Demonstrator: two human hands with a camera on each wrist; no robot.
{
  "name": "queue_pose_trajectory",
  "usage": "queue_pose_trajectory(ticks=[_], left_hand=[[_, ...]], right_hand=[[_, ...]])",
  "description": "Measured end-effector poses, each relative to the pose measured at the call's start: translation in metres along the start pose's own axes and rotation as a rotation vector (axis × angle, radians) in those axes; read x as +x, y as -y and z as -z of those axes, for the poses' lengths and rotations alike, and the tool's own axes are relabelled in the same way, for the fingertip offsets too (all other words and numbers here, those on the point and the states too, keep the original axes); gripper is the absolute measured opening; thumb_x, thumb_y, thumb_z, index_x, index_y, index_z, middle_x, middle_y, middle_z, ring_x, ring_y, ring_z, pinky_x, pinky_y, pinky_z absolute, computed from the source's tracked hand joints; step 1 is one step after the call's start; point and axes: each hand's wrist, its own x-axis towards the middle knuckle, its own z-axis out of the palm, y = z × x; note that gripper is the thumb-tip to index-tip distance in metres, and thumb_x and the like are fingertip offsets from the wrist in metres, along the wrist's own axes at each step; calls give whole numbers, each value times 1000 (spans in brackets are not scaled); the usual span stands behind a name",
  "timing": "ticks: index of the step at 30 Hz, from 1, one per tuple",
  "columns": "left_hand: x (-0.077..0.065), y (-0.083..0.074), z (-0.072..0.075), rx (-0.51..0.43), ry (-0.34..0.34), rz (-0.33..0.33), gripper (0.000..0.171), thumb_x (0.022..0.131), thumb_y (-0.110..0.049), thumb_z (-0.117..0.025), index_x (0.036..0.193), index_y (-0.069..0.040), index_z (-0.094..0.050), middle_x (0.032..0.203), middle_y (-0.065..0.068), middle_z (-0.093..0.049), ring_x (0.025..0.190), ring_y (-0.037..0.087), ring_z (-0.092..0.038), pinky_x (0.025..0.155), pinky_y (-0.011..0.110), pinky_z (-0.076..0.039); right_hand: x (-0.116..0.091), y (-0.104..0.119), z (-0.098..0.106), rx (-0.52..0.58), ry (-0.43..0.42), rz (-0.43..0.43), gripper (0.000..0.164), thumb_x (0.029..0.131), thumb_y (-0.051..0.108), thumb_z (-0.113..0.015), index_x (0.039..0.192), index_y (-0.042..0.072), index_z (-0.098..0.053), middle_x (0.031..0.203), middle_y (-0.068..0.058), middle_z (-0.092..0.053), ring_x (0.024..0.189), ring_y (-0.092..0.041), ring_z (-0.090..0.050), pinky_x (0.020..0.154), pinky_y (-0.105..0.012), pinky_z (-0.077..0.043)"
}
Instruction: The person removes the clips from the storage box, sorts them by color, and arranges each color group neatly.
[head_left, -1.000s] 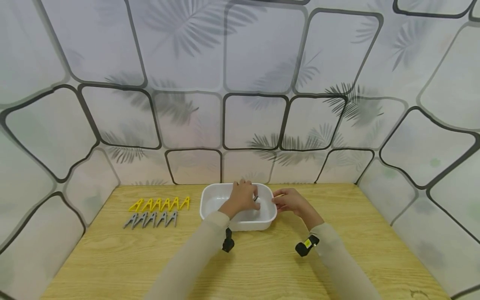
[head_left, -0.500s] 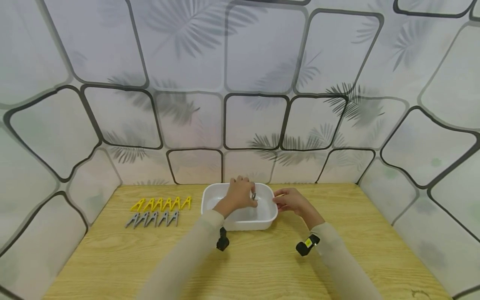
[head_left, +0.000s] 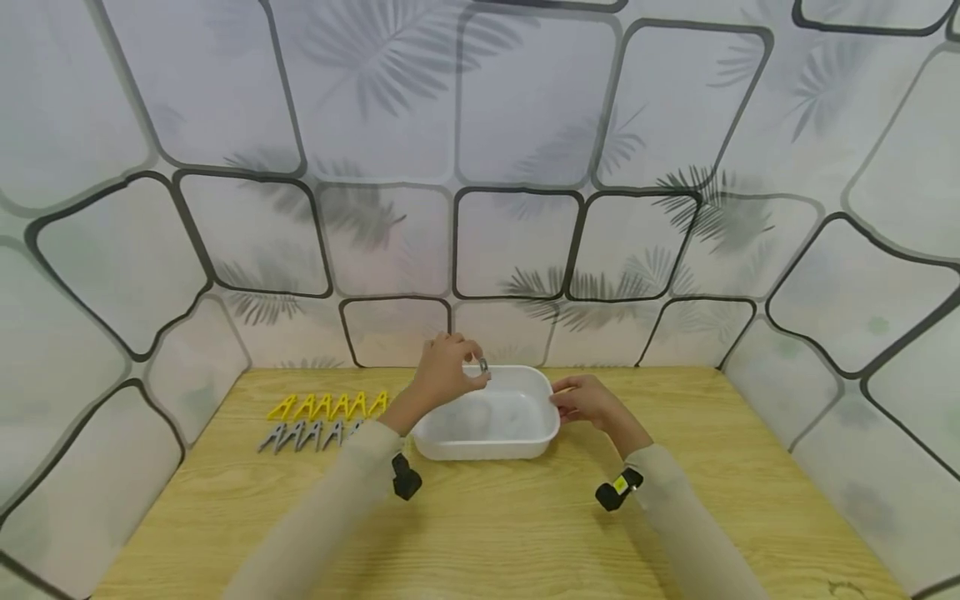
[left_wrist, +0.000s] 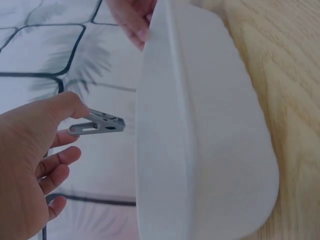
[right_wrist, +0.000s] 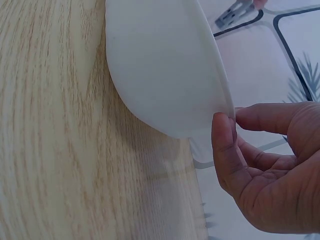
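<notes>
A grey clothespin (left_wrist: 104, 123) is pinched between thumb and index finger of my left hand (head_left: 442, 371), held in the air above the white plastic basin (head_left: 487, 451). In the left wrist view its tip points toward the basin's rim, and the other fingers are loosely bent. My right hand (head_left: 591, 403) pinches the basin's right end by the rim, thumb and fingers on either side of the wall in the right wrist view. The bare inside of the basin shows in the head view.
Left of the basin, a row of yellow clothespins (head_left: 325, 407) lies behind a row of grey clothespins (head_left: 312, 436), partly hidden by my left arm. They lie on a wooden table (head_left: 510, 525). A patterned backdrop (head_left: 513, 242) closes off the back and sides.
My left hand has risen out of the basin and moved left with the grey clothespin. My right hand stays on the basin's rim.
</notes>
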Motion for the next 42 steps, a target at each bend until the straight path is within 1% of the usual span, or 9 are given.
queue_pose_trajectory(ticks=[9,14,19,22,25,28,32,39,42], left_hand=[[-22,32,31,-43,-157,33,28,80,-24,-83,103,-8,-75,92,9,-70,90,31,-59,82,52,-43],[-39,48,48,-130,-233,94,32,80,-21,-83,107,-5,-75,95,13,-70,93,34,-61,89,57,-44],[-58,64,59,-158,-285,160,33,82,-20,-83,109,-4,-74,97,17,-69,98,35,-59,90,57,-42],[-69,73,63,-161,-302,200,33,83,-20,-83,110,-4,-74,97,17,-68,96,34,-56,86,54,-42],[-80,80,64,-141,-305,210,33,83,-19,-83,110,-2,-74,95,18,-67,90,34,-54,82,51,-41],[-91,85,63,-110,-288,223,32,83,-18,-82,109,-1,-73,93,17,-66,87,35,-53,82,50,-38],[-104,89,61,-97,-254,241,33,83,-18,-82,108,1,-73,93,19,-66,89,37,-53,81,50,-40],[-123,96,54,-33,-274,179,29,78,-14,-86,100,-1,-75,87,16,-65,84,36,-57,74,47,-41],[-128,97,52,-13,-256,186,28,77,-15,-88,97,-2,-75,87,18,-66,82,34,-56,74,49,-41]], right_hand=[[1,0,-1,-6,-8,-17,43,99,7,-62,135,-13,-52,83,-5,-70,70,-9,-66,68,-27,-59],[0,-1,1,-11,-2,-12,43,99,7,-61,136,-13,-52,82,-5,-69,71,-10,-66,69,-28,-59],[-1,-1,1,-12,-4,-4,43,99,7,-61,136,-14,-52,82,-4,-70,71,-10,-67,71,-29,-60],[1,-1,0,-6,-7,-10,43,99,7,-62,135,-13,-52,81,-3,-69,70,-9,-66,70,-28,-59],[1,-2,0,-6,0,-8,44,99,8,-62,136,-13,-52,80,-2,-69,70,-9,-66,70,-28,-59],[1,-2,0,-5,4,-8,44,98,8,-62,136,-13,-52,78,-1,-69,69,-9,-66,71,-29,-60],[3,-3,1,-2,-2,-14,43,99,7,-61,136,-12,-52,78,-2,-69,69,-9,-66,71,-30,-60],[4,-3,1,2,-7,-22,43,99,7,-62,136,-12,-52,82,-3,-70,70,-9,-67,71,-30,-60],[4,-3,1,11,-9,-17,42,98,7,-62,135,-12,-52,81,-3,-70,69,-8,-66,69,-27,-60]])
